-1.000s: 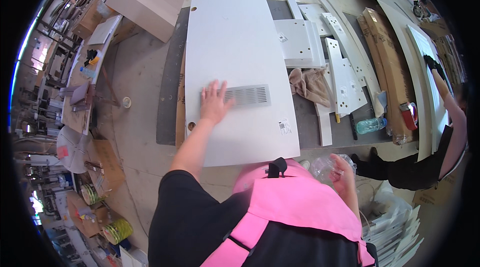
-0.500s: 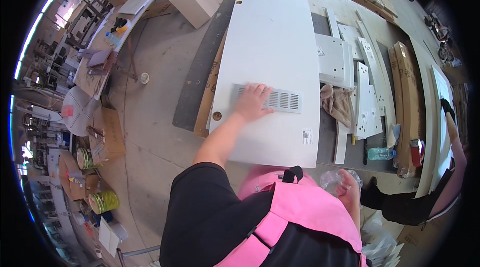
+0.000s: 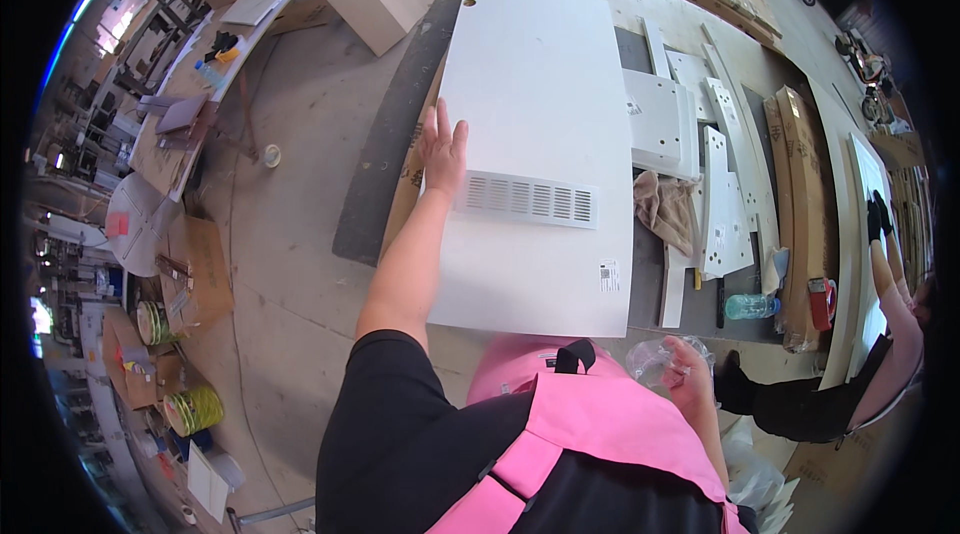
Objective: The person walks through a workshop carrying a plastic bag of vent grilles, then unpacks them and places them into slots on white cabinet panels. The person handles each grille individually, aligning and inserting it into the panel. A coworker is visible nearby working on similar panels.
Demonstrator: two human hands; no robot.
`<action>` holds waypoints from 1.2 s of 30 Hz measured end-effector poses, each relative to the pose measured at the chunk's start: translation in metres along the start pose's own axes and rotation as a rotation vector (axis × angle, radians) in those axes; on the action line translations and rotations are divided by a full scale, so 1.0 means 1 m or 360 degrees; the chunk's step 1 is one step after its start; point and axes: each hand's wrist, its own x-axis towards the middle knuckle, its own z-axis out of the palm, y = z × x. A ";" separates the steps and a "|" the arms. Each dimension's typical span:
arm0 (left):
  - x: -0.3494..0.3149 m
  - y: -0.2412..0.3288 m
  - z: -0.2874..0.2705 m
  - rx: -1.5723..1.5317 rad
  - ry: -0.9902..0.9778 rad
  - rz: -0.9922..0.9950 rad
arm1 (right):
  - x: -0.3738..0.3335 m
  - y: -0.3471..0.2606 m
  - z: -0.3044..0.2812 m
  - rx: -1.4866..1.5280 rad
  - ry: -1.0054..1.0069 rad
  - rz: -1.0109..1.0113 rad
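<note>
Your left hand (image 3: 443,149) has slid off the vent slots (image 3: 530,198) to the white panel (image 3: 535,104)'s left edge, fingers flat and apart, panel lying on the surface (image 3: 385,164), while your right hand (image 3: 690,374) grips a crinkly clear plastic bag (image 3: 655,359).

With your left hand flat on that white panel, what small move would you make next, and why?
Probably bring the right hand up to the white panel. It holds a clear plastic bag by the waist, while the left hand alone presses beside the vent slots.

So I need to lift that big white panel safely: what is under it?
The white panel lies on a dark mat and brown cardboard, showing along its left edge. Whatever lies beneath its middle is covered.
</note>
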 end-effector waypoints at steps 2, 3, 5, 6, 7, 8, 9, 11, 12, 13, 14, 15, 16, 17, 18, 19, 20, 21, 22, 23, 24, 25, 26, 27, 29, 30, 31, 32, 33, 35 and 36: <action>-0.012 -0.008 0.008 0.0772 -0.0600 -0.0187 | -0.001 0.000 -0.001 0.0022 0.0011 0.0035; -0.016 -0.011 0.011 0.0817 -0.0560 -0.0084 | -0.002 0.001 -0.001 0.0001 0.0002 0.0009; -0.024 -0.013 0.015 0.0937 -0.0657 0.0000 | -0.002 0.000 0.000 -0.0046 0.0105 0.0011; -0.028 -0.013 0.015 0.0980 -0.0669 -0.0007 | -0.003 0.001 0.000 -0.0028 0.0077 0.0024; -0.029 -0.013 0.016 0.1003 -0.0670 0.0004 | -0.002 0.000 0.001 -0.0010 0.0033 0.0016; -0.030 -0.011 0.017 0.1022 -0.0545 0.0093 | -0.001 0.000 0.001 0.0013 -0.0001 -0.0012; -0.029 -0.010 0.017 0.1052 -0.0656 -0.0030 | 0.000 0.000 0.002 0.0038 0.0008 -0.0001; -0.025 -0.009 0.017 0.1086 -0.0572 -0.0068 | 0.003 0.000 0.003 0.0091 0.0058 -0.0025; -0.024 -0.009 0.017 0.1135 -0.0466 -0.0264 | 0.005 0.001 0.002 0.0090 0.0039 -0.0029; -0.023 -0.009 0.017 0.1173 -0.0300 -0.0402 | 0.007 0.002 0.002 0.0090 0.0017 -0.0037; -0.022 -0.009 0.017 0.1195 -0.0226 -0.0590 | 0.009 0.003 0.002 0.0092 0.0032 -0.0025; -0.022 -0.009 0.017 0.1146 -0.0087 -0.0663 | 0.009 0.005 0.001 0.0104 -0.0015 -0.0039; -0.022 -0.009 0.017 0.1084 -0.0044 -0.0788 | 0.009 0.007 -0.001 0.0116 -0.0022 -0.0034; -0.021 -0.009 0.017 0.1036 0.0016 -0.0925 | 0.009 0.008 -0.003 0.0126 -0.0015 -0.0023; -0.021 -0.008 0.018 0.1097 -0.0042 -0.0911 | 0.008 0.009 -0.005 0.0140 -0.0038 -0.0032; -0.020 -0.006 0.018 0.1176 -0.0081 -0.0911 | 0.005 0.011 -0.007 0.0151 -0.0047 -0.0033; -0.020 -0.005 0.018 0.1256 -0.0119 -0.0915 | 0.004 0.012 -0.009 0.0162 -0.0035 -0.0016; -0.019 -0.003 0.018 0.1277 -0.0160 -0.0901 | 0.002 0.013 -0.011 0.0176 -0.0017 -0.0035; -0.018 -0.001 0.018 0.1300 -0.0203 -0.0894 | 0.001 0.014 -0.012 0.0188 0.0024 -0.0032; -0.019 0.001 0.017 0.1348 -0.0213 -0.0868 | -0.001 0.015 -0.012 0.0199 0.0103 -0.0010; -0.018 0.002 0.017 0.1335 -0.0254 -0.0892 | -0.002 0.016 -0.012 0.0202 0.0066 -0.0029; -0.018 0.003 0.016 0.1348 -0.0261 -0.0896 | -0.002 0.016 -0.012 0.0205 0.0066 -0.0031; -0.017 0.005 0.016 0.1362 -0.0257 -0.0873 | -0.002 0.017 -0.012 0.0212 0.0103 -0.0029; -0.017 0.006 0.015 0.1401 -0.0192 -0.0710 | -0.001 0.017 -0.013 0.0211 0.0049 -0.0046; -0.020 0.009 0.015 0.1490 -0.0130 -0.0419 | 0.001 0.017 -0.014 0.0225 0.0049 -0.0035; -0.022 0.011 0.016 0.1344 -0.0243 -0.0094 | 0.002 0.017 -0.015 0.0202 0.0041 -0.0077; -0.024 0.015 0.016 0.1212 -0.0435 0.0140 | 0.004 0.016 -0.016 0.0187 0.0057 -0.0082; -0.027 0.019 0.016 0.1066 -0.0609 0.0381 | 0.006 0.016 -0.017 0.0174 0.0072 -0.0082; -0.034 0.024 0.016 0.0996 -0.0826 0.0505 | 0.007 0.016 -0.017 0.0215 0.0084 -0.0073; -0.047 0.034 0.015 0.0794 -0.1225 0.0771 | 0.007 0.017 -0.018 0.0234 0.0045 -0.0079; -0.050 0.038 0.014 0.0792 -0.1211 0.0723 | 0.007 0.018 -0.018 0.0244 0.0081 -0.0070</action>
